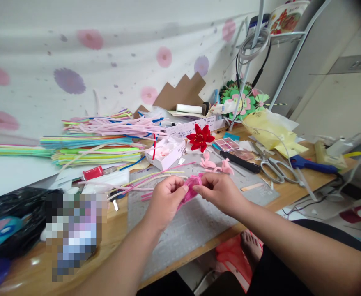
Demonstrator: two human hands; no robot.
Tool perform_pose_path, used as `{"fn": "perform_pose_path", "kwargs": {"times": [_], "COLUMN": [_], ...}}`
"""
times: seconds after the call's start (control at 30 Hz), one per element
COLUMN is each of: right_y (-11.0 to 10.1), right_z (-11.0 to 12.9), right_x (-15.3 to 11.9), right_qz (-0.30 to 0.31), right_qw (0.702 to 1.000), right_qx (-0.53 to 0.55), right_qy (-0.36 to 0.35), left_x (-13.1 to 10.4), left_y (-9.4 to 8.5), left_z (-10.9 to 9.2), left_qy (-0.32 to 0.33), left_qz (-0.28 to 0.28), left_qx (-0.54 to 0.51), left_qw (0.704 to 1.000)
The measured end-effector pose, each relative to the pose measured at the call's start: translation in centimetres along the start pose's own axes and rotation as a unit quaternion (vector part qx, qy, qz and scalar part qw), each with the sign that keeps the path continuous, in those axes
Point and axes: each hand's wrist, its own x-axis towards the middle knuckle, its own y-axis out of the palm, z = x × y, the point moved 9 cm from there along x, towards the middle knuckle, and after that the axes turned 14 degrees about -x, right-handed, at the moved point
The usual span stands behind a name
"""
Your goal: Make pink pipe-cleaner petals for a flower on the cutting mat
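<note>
Between my two hands is a bundle of pink pipe cleaners, bent into a loop-like shape, held above a grey cutting mat. My left hand pinches its left side between thumb and fingers. On the other side, my right hand grips it near the top, fingers curled. Just beyond my hands lie light pink fuzzy petal shapes. A red pipe-cleaner flower with a yellowish centre stands farther back. Loose pink and cream stems lie left of the bundle.
Piles of coloured pipe cleaners lie at the back left. A small white box sits behind the mat. Scissors, a black-handled tool and a blue-handled tool lie to the right. A black plastic bag is at left.
</note>
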Motion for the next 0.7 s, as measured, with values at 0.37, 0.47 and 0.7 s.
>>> {"fn": "perform_pose_path", "kwargs": {"times": [0.37, 0.47, 0.7], "right_y": [0.8, 0.8, 1.2], "right_z": [0.5, 0.4, 0.4], "right_x": [-0.1, 0.0, 0.0], "right_qz": [0.027, 0.029, 0.030], "right_qw": [0.999, 0.999, 0.998], "right_qx": [0.040, 0.042, 0.054], "right_qy": [-0.011, -0.008, -0.013], "left_x": [0.0, 0.0, -0.1], "left_y": [0.3, 0.3, 0.9], "left_z": [0.0, 0.0, 0.5], "left_qy": [-0.019, 0.004, -0.027], "left_qz": [0.003, 0.007, 0.033], "left_qx": [-0.020, 0.005, -0.010], "left_qw": [1.000, 1.000, 0.999]}}
